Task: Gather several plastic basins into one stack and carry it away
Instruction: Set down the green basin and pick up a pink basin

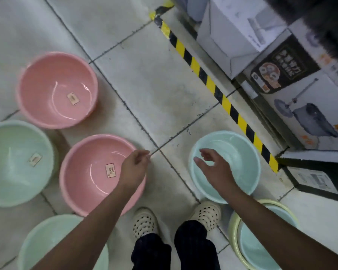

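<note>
— Where do the basins sit?
— All on the tiled floor (144, 78); the near pink basin (86, 184) lies under the left hand (134, 168), the blue basin (238, 152) under the right hand (213, 168); both hands hang empty, fingers loosely apart.
— Any writing?
— A label (109, 170) inside the near pink basin; its print is too blurred to read; likewise the far pink basin (57, 90) and the green basin (14, 162).
</note>
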Tool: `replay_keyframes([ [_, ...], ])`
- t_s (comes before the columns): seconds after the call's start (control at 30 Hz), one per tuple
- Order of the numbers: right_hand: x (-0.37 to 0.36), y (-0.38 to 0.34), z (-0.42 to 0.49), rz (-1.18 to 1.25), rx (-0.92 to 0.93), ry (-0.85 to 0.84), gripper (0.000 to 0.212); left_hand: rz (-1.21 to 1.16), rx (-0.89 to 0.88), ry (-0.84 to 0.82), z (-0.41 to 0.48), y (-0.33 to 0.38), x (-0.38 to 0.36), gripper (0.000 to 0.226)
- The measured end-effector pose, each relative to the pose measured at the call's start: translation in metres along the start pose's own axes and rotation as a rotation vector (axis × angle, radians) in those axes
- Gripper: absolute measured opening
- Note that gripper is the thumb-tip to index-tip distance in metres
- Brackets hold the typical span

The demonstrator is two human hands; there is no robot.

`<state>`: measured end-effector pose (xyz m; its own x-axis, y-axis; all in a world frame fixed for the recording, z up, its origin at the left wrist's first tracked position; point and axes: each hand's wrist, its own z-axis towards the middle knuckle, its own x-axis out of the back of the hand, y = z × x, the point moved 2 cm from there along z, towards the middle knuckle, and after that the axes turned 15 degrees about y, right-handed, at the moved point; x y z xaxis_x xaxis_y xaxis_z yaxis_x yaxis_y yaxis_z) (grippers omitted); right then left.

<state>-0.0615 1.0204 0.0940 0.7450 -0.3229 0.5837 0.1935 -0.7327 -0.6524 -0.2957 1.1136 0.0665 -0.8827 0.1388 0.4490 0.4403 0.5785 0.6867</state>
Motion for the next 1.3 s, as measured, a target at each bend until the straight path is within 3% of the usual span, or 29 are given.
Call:
replay_keyframes([
  [0.23, -0.102, -0.087, -0.039, -0.225, 0.236, -0.241, 0.041, -0.011, 0.106, 0.34, -0.004, -0.053, 0.156, 0.016],
  [0.5, -0.201, -0.053, -0.031, -0.417, 0.193, -0.297, 0.05, -0.051, 0.388, 0.679, 0.012, -0.18, 0.23, 0.027],
  [0.7, -0.274, -0.008, -0.008, -0.521, 0.175, -0.27, 0.076, -0.071, 0.491, 0.56, 0.049, -0.271, 0.212, 0.067],
  [0.97, -0.311, 0.026, 0.021, -0.584, 0.129, -0.246, 0.059, -0.009, 0.406, 0.529, 0.084, -0.318, 0.189, 0.039],
  [1.1, -0.301, 0.016, 0.02, -0.541, 0.211, -0.168, 0.046, 0.036, 0.316, 0.47, 0.089, -0.309, 0.187, 0.036],
  [1.3, -0.271, -0.007, 0.002, -0.504, 0.193, -0.123, 0.042, -0.028, 0.292, 0.491, 0.067, -0.283, 0.192, 0.034],
])
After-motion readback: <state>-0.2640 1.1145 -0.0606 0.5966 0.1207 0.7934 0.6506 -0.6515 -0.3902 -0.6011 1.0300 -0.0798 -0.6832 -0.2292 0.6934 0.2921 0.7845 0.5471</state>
